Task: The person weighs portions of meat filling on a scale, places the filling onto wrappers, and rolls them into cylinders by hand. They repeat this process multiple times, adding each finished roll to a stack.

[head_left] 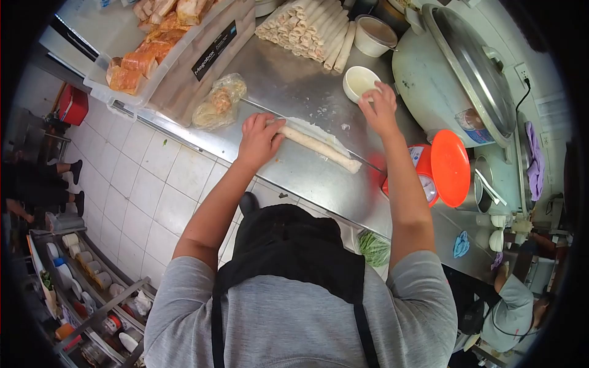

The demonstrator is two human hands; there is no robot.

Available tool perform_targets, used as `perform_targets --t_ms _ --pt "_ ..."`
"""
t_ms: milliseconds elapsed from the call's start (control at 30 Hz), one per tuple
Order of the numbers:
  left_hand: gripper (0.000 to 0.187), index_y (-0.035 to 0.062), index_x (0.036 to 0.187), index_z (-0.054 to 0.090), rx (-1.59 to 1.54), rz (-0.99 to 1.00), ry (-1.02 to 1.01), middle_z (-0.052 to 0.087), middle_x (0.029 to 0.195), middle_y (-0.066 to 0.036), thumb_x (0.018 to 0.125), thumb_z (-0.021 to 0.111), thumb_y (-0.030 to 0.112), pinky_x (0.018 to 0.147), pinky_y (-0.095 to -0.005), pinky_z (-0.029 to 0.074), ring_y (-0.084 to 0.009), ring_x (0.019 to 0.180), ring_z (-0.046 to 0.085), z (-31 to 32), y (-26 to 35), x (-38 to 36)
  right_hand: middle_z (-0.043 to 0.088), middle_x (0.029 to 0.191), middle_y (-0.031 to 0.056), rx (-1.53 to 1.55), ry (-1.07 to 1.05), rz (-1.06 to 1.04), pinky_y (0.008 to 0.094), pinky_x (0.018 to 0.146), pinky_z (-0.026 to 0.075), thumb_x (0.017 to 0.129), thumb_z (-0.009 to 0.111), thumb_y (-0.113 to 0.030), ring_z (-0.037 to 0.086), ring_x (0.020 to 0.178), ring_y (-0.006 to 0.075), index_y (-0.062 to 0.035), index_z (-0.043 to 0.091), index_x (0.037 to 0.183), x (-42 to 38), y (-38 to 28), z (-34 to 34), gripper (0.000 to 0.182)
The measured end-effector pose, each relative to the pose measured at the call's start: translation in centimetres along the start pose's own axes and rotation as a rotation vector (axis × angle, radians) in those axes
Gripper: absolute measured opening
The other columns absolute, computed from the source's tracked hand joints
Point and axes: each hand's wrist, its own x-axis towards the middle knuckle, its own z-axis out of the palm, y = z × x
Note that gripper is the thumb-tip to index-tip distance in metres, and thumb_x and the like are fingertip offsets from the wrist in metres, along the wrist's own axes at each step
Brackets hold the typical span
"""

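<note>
A long, thin spring roll [319,145] lies on the steel table, with a strip of its pale wrapper [305,127] flat along the far side. My left hand [261,141] is closed on the roll's left end, fingers curled over it. Up to the right, my right hand [380,109] reaches to a small white bowl [356,82]. Its fingers are apart and bent over the bowl's rim, the tips partly hidden. A knotted plastic bag [219,102] with a pinkish filling sits left of my left hand.
Many finished rolls [307,30] are stacked at the back, beside a white tub [375,35]. A clear bin [178,86] of meat stands left. On the right are a large lidded pot [429,80] and a red scale [451,168]. Another person [509,313] is at lower right.
</note>
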Motion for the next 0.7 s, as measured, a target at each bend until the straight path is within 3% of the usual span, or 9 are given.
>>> perform_targets --t_ms 33,100,200,300,400,700 --pt "0.035 0.013 0.102 0.059 0.003 -0.007 -0.002 0.049 0.104 -0.008 0.068 0.065 0.014 0.089 -0.0399 0.031 -0.0291 0.102 0.041 -0.1 0.0 0.1 0.036 0.129 0.0173 0.161 0.025 -0.072 0.0471 0.095 0.023 0.077 0.056 -0.036 0.027 0.12 0.0343 -0.0126 0.058 0.106 -1.0 0.1 -0.2 0.037" --pt "0.034 0.0132 0.102 0.06 0.004 -0.024 -0.007 0.049 0.104 -0.008 0.068 0.065 0.014 0.089 -0.0398 0.032 -0.0293 0.102 0.041 -0.1 0.2 0.0 0.034 0.13 0.0164 0.319 -0.214 -0.121 0.0498 0.097 0.022 0.078 0.055 -0.031 0.023 0.124 0.0359 -0.0141 0.057 0.104 -4.9 -2.0 -0.3 0.031" --pt "0.031 0.0135 0.1 0.061 -0.009 -0.037 -0.003 0.049 0.103 -0.009 0.069 0.064 0.014 0.089 -0.0402 0.032 -0.0286 0.102 0.04 0.2 0.1 0.0 0.029 0.135 0.0148 0.116 -0.515 -0.171 0.0512 0.1 0.017 0.078 0.054 -0.039 0.016 0.128 0.0374 -0.0187 0.054 0.113 -8.0 -5.0 -0.4 0.041" --pt "0.031 0.0133 0.099 0.062 -0.012 -0.036 0.0 0.049 0.103 -0.009 0.069 0.064 0.014 0.088 -0.04 0.032 -0.0285 0.102 0.04 0.1 0.1 0.0 0.022 0.14 0.0129 -0.096 -0.53 -0.222 0.0523 0.102 0.012 0.077 0.05 -0.051 0.01 0.129 0.0391 -0.0237 0.046 0.124 -9.0 -5.2 -1.7 0.054" --pt "0.03 0.0132 0.099 0.062 -0.004 -0.037 0.001 0.049 0.103 -0.009 0.069 0.064 0.015 0.088 -0.0399 0.032 -0.0283 0.102 0.04 0.0 0.3 0.1 0.016 0.142 0.0131 -0.236 -0.687 -0.267 0.0532 0.102 0.01 0.074 0.046 -0.061 0.006 0.13 0.04 -0.0258 0.038 0.13 -9.5 -4.8 -4.2 0.066" --pt "0.031 0.0133 0.101 0.061 -0.014 -0.044 -0.008 0.049 0.104 -0.009 0.069 0.064 0.015 0.088 -0.0394 0.033 -0.0291 0.102 0.041 -0.1 0.3 0.1 0.014 0.142 0.016 -0.217 -0.619 -0.314 0.0534 0.102 0.009 0.07 0.048 -0.065 0.006 0.13 0.0406 -0.024 0.029 0.135 -6.0 -5.8 0.1 0.079"
